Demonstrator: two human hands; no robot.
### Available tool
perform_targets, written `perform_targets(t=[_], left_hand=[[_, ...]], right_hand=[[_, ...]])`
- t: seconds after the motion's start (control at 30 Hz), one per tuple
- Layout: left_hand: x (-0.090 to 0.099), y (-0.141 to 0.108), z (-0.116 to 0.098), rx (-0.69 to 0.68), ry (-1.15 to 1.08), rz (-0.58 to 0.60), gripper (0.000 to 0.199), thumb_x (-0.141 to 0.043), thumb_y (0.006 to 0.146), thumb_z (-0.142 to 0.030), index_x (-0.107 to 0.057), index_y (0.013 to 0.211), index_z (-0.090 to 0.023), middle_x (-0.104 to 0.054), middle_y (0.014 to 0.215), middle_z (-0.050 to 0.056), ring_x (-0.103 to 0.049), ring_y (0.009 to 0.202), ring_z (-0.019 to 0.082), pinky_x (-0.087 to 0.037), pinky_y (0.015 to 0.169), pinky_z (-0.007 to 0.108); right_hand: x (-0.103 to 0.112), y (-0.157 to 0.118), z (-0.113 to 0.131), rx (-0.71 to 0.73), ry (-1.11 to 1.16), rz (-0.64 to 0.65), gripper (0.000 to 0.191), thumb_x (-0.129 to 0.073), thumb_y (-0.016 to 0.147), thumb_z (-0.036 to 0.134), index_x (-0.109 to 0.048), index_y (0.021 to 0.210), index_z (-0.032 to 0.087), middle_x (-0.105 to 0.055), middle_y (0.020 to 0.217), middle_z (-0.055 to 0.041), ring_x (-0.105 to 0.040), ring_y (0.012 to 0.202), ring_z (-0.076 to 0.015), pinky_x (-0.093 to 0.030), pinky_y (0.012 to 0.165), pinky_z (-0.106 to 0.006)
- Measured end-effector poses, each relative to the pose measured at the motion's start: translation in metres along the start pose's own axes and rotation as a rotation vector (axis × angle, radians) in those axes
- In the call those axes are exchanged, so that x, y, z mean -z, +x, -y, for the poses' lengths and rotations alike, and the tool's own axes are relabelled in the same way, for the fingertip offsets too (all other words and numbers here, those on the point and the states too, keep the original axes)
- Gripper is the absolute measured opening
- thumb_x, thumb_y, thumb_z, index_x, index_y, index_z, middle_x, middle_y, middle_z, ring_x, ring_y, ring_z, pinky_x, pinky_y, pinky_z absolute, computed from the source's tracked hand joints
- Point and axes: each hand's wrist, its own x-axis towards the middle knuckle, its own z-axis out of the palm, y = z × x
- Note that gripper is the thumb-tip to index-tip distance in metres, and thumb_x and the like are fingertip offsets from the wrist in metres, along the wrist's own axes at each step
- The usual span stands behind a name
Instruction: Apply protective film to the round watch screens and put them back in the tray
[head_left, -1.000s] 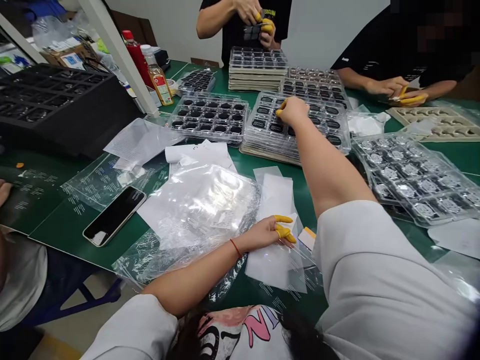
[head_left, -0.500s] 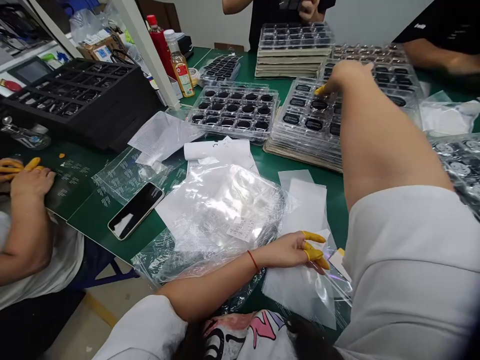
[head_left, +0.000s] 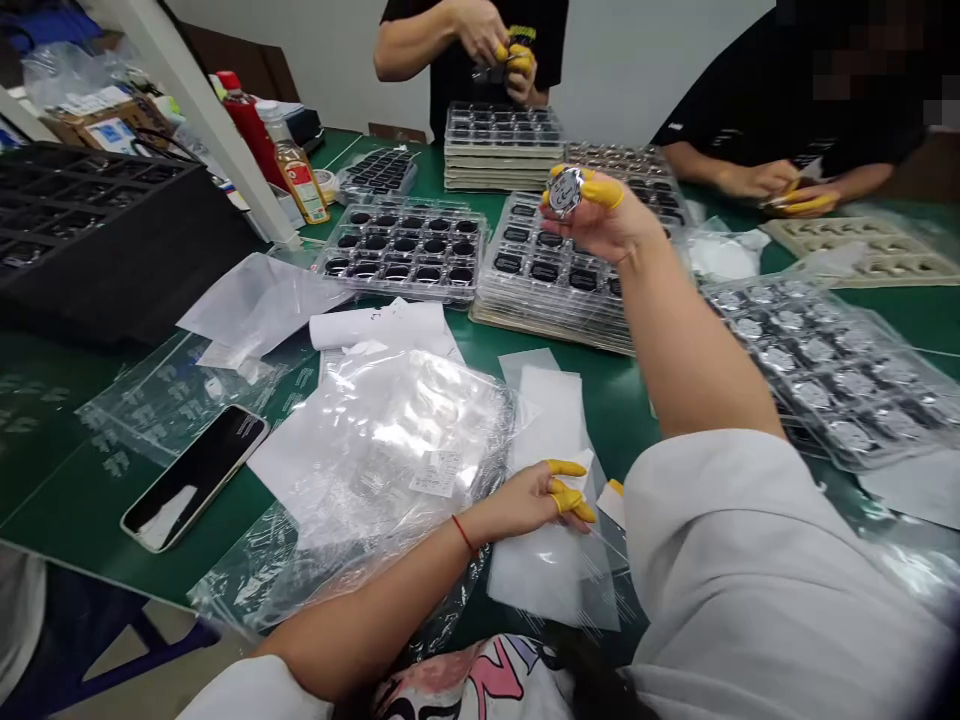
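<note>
My right hand (head_left: 600, 215), with yellow finger covers, holds up a round silver disc (head_left: 564, 191) between thumb and fingers, above a stack of clear trays (head_left: 551, 305) with dark round pieces in them. My left hand (head_left: 551, 495), also in yellow finger covers, is low at the centre over white translucent sheets (head_left: 536, 570). Its fingers are bent together around a small white piece or sheet edge that I cannot make out. Beside its wrist lies crumpled clear plastic (head_left: 420, 420) over white paper.
Left of the plastic lies a phone (head_left: 195, 478). Another tray of dark discs (head_left: 405, 250) is at centre back, and a tray of silver pieces (head_left: 844, 375) at right. Two people work across the table. A bottle (head_left: 300, 180) stands by the post.
My right hand has lifted off the stacked trays and now holds the silver disc up. My left hand stays over the sheets. The view has swung right, showing more of the silver-piece tray.
</note>
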Motion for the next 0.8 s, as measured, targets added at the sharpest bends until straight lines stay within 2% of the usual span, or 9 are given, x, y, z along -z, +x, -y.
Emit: perform_targets(t=[0.03, 0.1, 0.2, 0.27, 0.37, 0.5, 0.63, 0.73, 0.8], left_hand=[[-0.002, -0.002, -0.002, -0.003, 0.010, -0.013, 0.054, -0.078, 0.078, -0.029, -0.051, 0.123, -0.014, -0.075, 0.081, 0.005, -0.073, 0.070, 0.015, -0.053, 0.081, 0.032], [-0.005, -0.005, -0.006, -0.007, 0.041, -0.034, 0.054, -0.076, 0.080, -0.029, -0.050, 0.124, -0.013, -0.075, 0.082, 0.005, -0.073, 0.073, 0.015, -0.053, 0.082, 0.032], [-0.007, -0.008, -0.008, 0.000, 0.088, -0.058, 0.055, -0.077, 0.079, -0.030, -0.052, 0.125, -0.013, -0.075, 0.083, 0.006, -0.074, 0.075, 0.017, -0.053, 0.086, 0.035], [-0.007, -0.008, -0.008, -0.002, 0.104, -0.061, 0.056, -0.077, 0.079, -0.031, -0.052, 0.126, -0.013, -0.076, 0.085, 0.007, -0.075, 0.076, 0.017, -0.053, 0.087, 0.036], [-0.005, -0.007, -0.005, -0.015, 0.110, -0.054, 0.059, -0.079, 0.077, -0.033, -0.052, 0.126, -0.013, -0.076, 0.086, 0.007, -0.075, 0.077, 0.018, -0.053, 0.088, 0.036], [-0.004, -0.006, -0.004, -0.030, 0.107, -0.043, 0.062, -0.080, 0.076, -0.035, -0.051, 0.126, -0.013, -0.076, 0.085, 0.008, -0.074, 0.076, 0.018, -0.053, 0.087, 0.036], [-0.006, -0.006, -0.006, -0.013, 0.100, -0.046, 0.058, -0.078, 0.078, -0.032, -0.051, 0.126, -0.014, -0.076, 0.084, 0.007, -0.074, 0.075, 0.017, -0.053, 0.087, 0.035], [-0.008, -0.007, -0.008, 0.007, 0.095, -0.052, 0.052, -0.076, 0.080, -0.028, -0.052, 0.124, -0.014, -0.075, 0.083, 0.005, -0.074, 0.074, 0.016, -0.053, 0.085, 0.034], [-0.008, -0.007, -0.009, 0.005, 0.082, -0.050, 0.051, -0.075, 0.081, -0.028, -0.052, 0.123, -0.014, -0.075, 0.082, 0.005, -0.074, 0.073, 0.016, -0.052, 0.085, 0.034]], right_hand=[[-0.001, -0.017, 0.003, -0.006, 0.049, 0.063, 0.046, -0.044, 0.091, 0.049, -0.063, 0.118, 0.017, -0.075, 0.105, -0.0030, -0.071, 0.094, -0.0116, -0.053, 0.090, -0.040], [-0.008, -0.051, 0.012, -0.008, 0.309, 0.152, 0.058, -0.057, 0.075, 0.069, -0.065, 0.109, 0.023, -0.074, 0.110, -0.0012, -0.068, 0.106, -0.0170, -0.053, 0.094, -0.041], [-0.023, -0.093, 0.030, -0.040, 0.456, 0.172, 0.074, -0.069, 0.050, 0.081, -0.065, 0.102, 0.028, -0.073, 0.102, -0.0016, -0.065, 0.111, -0.0238, -0.054, 0.095, -0.046], [-0.031, -0.110, 0.040, -0.029, 0.538, 0.182, 0.077, -0.067, 0.048, 0.082, -0.063, 0.104, 0.030, -0.072, 0.099, -0.0016, -0.064, 0.112, -0.0240, -0.053, 0.097, -0.046], [-0.039, -0.121, 0.052, -0.036, 0.589, 0.204, 0.074, -0.064, 0.053, 0.080, -0.060, 0.109, 0.031, -0.069, 0.107, -0.0019, -0.059, 0.119, -0.0235, -0.052, 0.101, -0.045], [-0.049, -0.125, 0.061, -0.064, 0.558, 0.221, 0.071, -0.065, 0.057, 0.077, -0.058, 0.110, 0.031, -0.067, 0.117, -0.0010, -0.055, 0.125, -0.0229, -0.051, 0.103, -0.044], [-0.052, -0.119, 0.057, -0.019, 0.477, 0.213, 0.071, -0.061, 0.061, 0.080, -0.058, 0.111, 0.030, -0.066, 0.124, -0.0003, -0.055, 0.127, -0.0229, -0.051, 0.103, -0.043], [-0.036, -0.085, 0.048, 0.086, 0.288, 0.120, 0.058, -0.056, 0.072, 0.077, -0.058, 0.110, 0.033, -0.065, 0.129, 0.0036, -0.054, 0.127, -0.0208, -0.049, 0.104, -0.040], [-0.018, -0.047, 0.039, 0.165, 0.085, -0.048, 0.041, -0.055, 0.081, 0.066, -0.057, 0.104, 0.032, -0.068, 0.122, 0.0063, -0.058, 0.116, -0.0164, -0.049, 0.102, -0.034]])
